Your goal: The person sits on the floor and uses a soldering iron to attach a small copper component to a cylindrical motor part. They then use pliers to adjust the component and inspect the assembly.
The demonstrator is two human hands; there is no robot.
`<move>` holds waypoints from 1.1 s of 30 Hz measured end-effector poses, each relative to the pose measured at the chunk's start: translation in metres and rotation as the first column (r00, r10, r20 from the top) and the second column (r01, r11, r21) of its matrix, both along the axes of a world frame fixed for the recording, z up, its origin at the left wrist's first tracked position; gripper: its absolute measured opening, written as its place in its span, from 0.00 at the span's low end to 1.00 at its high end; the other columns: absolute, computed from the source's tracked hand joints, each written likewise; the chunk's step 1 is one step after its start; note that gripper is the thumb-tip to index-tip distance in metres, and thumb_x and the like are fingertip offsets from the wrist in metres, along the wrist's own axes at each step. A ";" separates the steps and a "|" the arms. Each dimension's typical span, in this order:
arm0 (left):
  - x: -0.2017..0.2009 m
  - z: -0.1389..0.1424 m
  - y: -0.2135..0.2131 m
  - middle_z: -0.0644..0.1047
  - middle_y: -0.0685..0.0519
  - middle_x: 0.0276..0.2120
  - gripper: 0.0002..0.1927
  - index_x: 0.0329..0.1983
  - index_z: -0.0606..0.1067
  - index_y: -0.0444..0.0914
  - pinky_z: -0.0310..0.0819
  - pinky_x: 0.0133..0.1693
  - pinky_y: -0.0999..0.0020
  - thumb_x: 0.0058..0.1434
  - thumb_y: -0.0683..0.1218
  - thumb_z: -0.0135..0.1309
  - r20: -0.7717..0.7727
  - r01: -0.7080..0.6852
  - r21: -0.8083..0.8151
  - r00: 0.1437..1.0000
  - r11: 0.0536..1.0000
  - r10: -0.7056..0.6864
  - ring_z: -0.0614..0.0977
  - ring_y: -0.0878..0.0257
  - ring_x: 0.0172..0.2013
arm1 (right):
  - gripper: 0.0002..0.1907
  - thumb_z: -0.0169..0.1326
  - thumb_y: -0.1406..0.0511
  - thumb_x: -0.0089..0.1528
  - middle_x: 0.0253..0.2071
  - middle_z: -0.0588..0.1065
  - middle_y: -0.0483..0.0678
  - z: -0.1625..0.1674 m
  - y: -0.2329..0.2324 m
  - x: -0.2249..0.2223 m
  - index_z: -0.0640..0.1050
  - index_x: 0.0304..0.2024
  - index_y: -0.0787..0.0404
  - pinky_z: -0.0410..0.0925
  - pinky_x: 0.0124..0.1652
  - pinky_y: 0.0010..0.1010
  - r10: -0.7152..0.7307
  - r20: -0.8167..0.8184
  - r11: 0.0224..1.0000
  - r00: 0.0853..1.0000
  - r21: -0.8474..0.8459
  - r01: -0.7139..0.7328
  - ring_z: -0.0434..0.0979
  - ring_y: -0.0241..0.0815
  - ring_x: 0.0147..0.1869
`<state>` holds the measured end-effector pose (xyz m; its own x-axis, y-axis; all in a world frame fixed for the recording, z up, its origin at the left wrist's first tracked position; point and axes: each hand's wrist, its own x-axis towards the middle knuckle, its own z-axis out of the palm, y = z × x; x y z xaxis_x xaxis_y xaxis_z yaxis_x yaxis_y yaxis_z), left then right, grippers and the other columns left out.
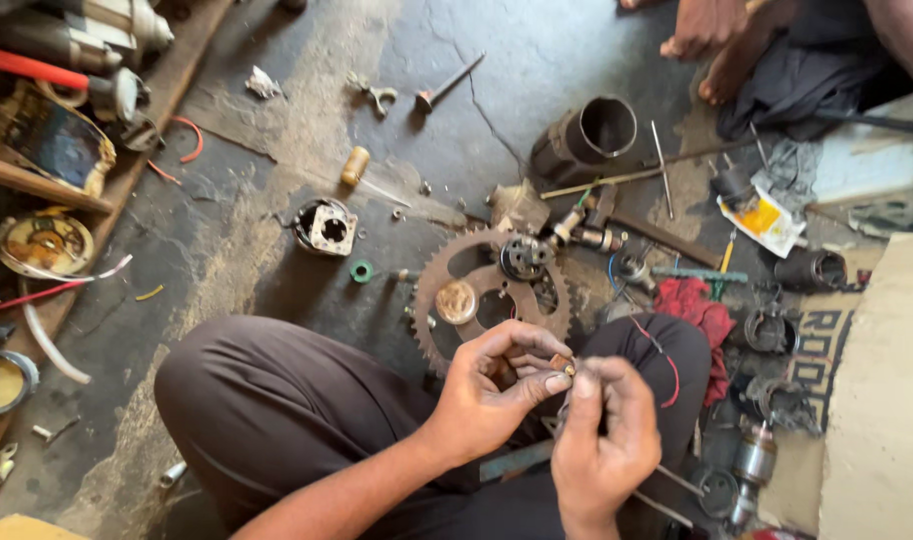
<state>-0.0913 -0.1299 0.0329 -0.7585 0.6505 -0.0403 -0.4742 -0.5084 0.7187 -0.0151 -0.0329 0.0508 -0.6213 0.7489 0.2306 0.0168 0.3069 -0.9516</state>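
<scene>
- We see both hands raised over the lap, fingertips meeting just above the crossed legs.
- Left hand [492, 390]: comes in from lower left, wrist bent, thumb & forefinger curled, pinching a small brownish metal part [562, 364].
- Right hand [602, 430]: comes up from below, back of hand toward us, fingers [589, 378] bunched & pressed onto the same part from the other side.
- The part sits between the two sets of fingertips, too small for us to tell what kind.
- A thin red wire [667, 365] runs over the right knee, near the right hand.
- Floor [277, 190]: grey cracked concrete, oily & dusty. Just beyond the hands lies a big toothed sprocket [492, 295]; further off a dark metal cylinder [587, 135], a wood-handled screwdriver [362, 170], a red rag [699, 310].
- Top right: another person's bare feet [712, 45].
</scene>
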 end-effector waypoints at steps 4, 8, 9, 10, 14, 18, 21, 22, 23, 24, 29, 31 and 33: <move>0.004 0.001 0.001 0.79 0.51 0.46 0.13 0.52 0.73 0.31 0.77 0.53 0.69 0.65 0.35 0.59 0.006 0.016 -0.027 1.000 1.000 -0.016 0.81 0.67 0.48 | 0.07 0.52 0.73 0.71 0.39 0.76 0.45 0.001 0.003 0.002 0.74 0.52 0.70 0.65 0.36 0.16 0.010 -0.003 1.000 1.000 0.004 -0.009 0.72 0.27 0.37; 0.007 -0.001 0.003 0.79 0.51 0.46 0.13 0.53 0.73 0.31 0.77 0.54 0.69 0.66 0.35 0.59 -0.008 0.014 0.021 1.000 1.000 -0.014 0.81 0.67 0.49 | 0.09 0.51 0.73 0.71 0.40 0.77 0.46 0.001 0.004 0.006 0.73 0.53 0.70 0.65 0.37 0.16 0.003 -0.030 0.999 1.000 0.052 -0.001 0.72 0.26 0.36; 0.008 -0.001 0.004 0.79 0.52 0.47 0.14 0.53 0.73 0.31 0.77 0.55 0.69 0.66 0.34 0.59 -0.020 -0.004 0.007 1.000 1.000 0.004 0.81 0.67 0.49 | 0.08 0.51 0.73 0.72 0.43 0.76 0.47 0.001 0.006 0.005 0.73 0.53 0.71 0.67 0.43 0.18 0.018 -0.019 0.991 1.000 0.132 -0.015 0.74 0.29 0.42; 0.008 -0.002 0.005 0.79 0.52 0.47 0.14 0.53 0.73 0.32 0.77 0.55 0.69 0.66 0.35 0.59 -0.003 0.005 0.023 1.000 1.000 -0.005 0.81 0.67 0.49 | 0.08 0.51 0.73 0.73 0.46 0.76 0.48 0.001 0.006 0.006 0.72 0.54 0.72 0.70 0.49 0.20 0.032 0.000 0.978 0.999 0.207 -0.032 0.76 0.31 0.47; 0.007 -0.003 0.007 0.79 0.51 0.47 0.14 0.55 0.73 0.31 0.77 0.54 0.69 0.67 0.35 0.59 0.005 0.003 0.042 1.000 0.999 -0.003 0.81 0.67 0.49 | 0.09 0.52 0.72 0.71 0.41 0.76 0.47 0.000 0.006 0.003 0.73 0.53 0.71 0.67 0.40 0.18 -0.024 -0.008 0.999 1.000 0.037 0.025 0.73 0.29 0.39; 0.007 -0.003 0.008 0.79 0.51 0.48 0.14 0.54 0.73 0.31 0.76 0.54 0.70 0.66 0.35 0.59 0.028 0.003 0.023 1.000 1.000 -0.004 0.81 0.67 0.48 | 0.08 0.52 0.72 0.71 0.41 0.77 0.48 0.001 0.004 0.002 0.73 0.52 0.70 0.68 0.41 0.20 -0.008 -0.024 1.000 1.000 -0.001 0.008 0.74 0.31 0.39; 0.008 -0.003 0.008 0.79 0.52 0.48 0.15 0.54 0.73 0.32 0.77 0.55 0.70 0.65 0.36 0.59 0.058 0.026 0.089 0.998 0.996 -0.031 0.80 0.68 0.50 | 0.08 0.51 0.73 0.73 0.46 0.76 0.49 0.003 0.004 0.004 0.72 0.54 0.71 0.70 0.50 0.22 0.006 -0.017 0.994 1.000 0.111 -0.004 0.76 0.33 0.47; 0.007 -0.003 0.009 0.79 0.52 0.47 0.14 0.54 0.73 0.32 0.77 0.55 0.69 0.66 0.35 0.59 0.030 0.010 0.060 0.999 0.998 -0.012 0.81 0.68 0.49 | 0.09 0.51 0.73 0.73 0.47 0.75 0.50 0.001 0.005 0.002 0.72 0.54 0.71 0.70 0.52 0.23 0.009 -0.028 0.987 1.000 0.163 -0.004 0.76 0.34 0.49; 0.006 -0.003 0.010 0.79 0.52 0.46 0.14 0.54 0.73 0.31 0.77 0.55 0.69 0.66 0.35 0.60 0.006 -0.005 0.031 1.000 1.000 0.005 0.81 0.67 0.49 | 0.09 0.51 0.73 0.72 0.46 0.75 0.50 0.000 0.007 -0.001 0.72 0.54 0.71 0.70 0.51 0.23 0.003 -0.029 0.990 1.000 0.143 0.001 0.75 0.33 0.48; 0.007 -0.003 0.011 0.79 0.52 0.45 0.14 0.53 0.73 0.31 0.77 0.55 0.68 0.66 0.35 0.60 -0.004 -0.017 0.003 1.000 1.000 0.017 0.81 0.66 0.49 | 0.08 0.51 0.74 0.72 0.46 0.75 0.50 0.001 0.010 -0.001 0.72 0.54 0.71 0.70 0.50 0.23 -0.006 -0.018 0.992 1.000 0.124 0.009 0.75 0.33 0.47; 0.006 0.000 0.016 0.79 0.52 0.47 0.14 0.53 0.73 0.32 0.76 0.56 0.68 0.66 0.36 0.60 -0.006 -0.020 0.021 1.000 1.000 0.021 0.80 0.67 0.49 | 0.08 0.50 0.74 0.71 0.43 0.76 0.48 0.006 0.008 -0.003 0.72 0.52 0.70 0.69 0.44 0.22 -0.051 0.009 0.998 0.999 0.024 0.051 0.75 0.33 0.43; 0.003 -0.001 0.016 0.78 0.53 0.47 0.14 0.53 0.73 0.32 0.76 0.56 0.68 0.65 0.36 0.60 -0.031 -0.029 0.023 0.999 0.999 0.030 0.80 0.67 0.50 | 0.09 0.51 0.74 0.69 0.38 0.77 0.48 0.008 0.004 -0.003 0.72 0.52 0.69 0.63 0.32 0.18 -0.044 -0.008 0.998 0.999 -0.053 0.044 0.71 0.30 0.33; 0.005 -0.002 0.015 0.78 0.53 0.47 0.14 0.53 0.73 0.32 0.76 0.55 0.68 0.65 0.36 0.60 0.002 -0.028 0.017 1.000 0.999 0.028 0.80 0.67 0.50 | 0.07 0.51 0.74 0.71 0.41 0.76 0.47 0.011 0.006 -0.004 0.73 0.52 0.70 0.66 0.37 0.19 -0.019 0.007 1.000 1.000 0.024 0.019 0.72 0.30 0.38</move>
